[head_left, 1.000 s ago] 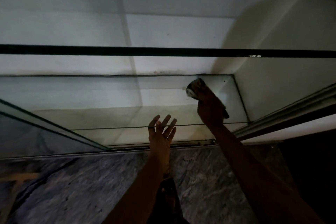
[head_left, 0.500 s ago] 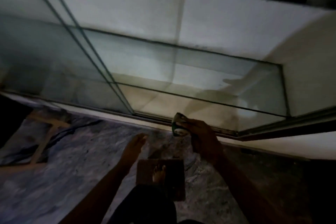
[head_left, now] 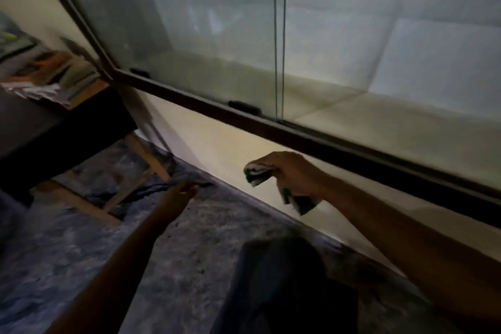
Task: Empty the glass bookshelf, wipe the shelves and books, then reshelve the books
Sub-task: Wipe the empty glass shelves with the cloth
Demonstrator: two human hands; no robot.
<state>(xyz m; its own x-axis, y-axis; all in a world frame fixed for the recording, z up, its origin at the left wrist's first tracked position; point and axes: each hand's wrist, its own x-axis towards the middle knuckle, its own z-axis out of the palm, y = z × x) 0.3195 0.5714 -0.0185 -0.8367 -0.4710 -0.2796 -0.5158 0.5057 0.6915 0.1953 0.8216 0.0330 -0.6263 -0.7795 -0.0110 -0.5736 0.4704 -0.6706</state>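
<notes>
Cloth [head_left: 256,172] in right hand [head_left: 291,173]

1. I count one bookshelf [head_left: 325,144].
2. Two glass panes front it: a left pane [head_left: 189,35] and a right pane [head_left: 393,49].
3. Two hands below it: left hand [head_left: 176,198], right hand [head_left: 295,173].
4. One cloth [head_left: 256,172] below it.
5. One table [head_left: 54,130] left of it.
6. One pile of books [head_left: 54,73] left of it, too blurred for me to count singly.

Home: glass bookshelf [head_left: 271,129], stacked books [head_left: 58,74]
</notes>
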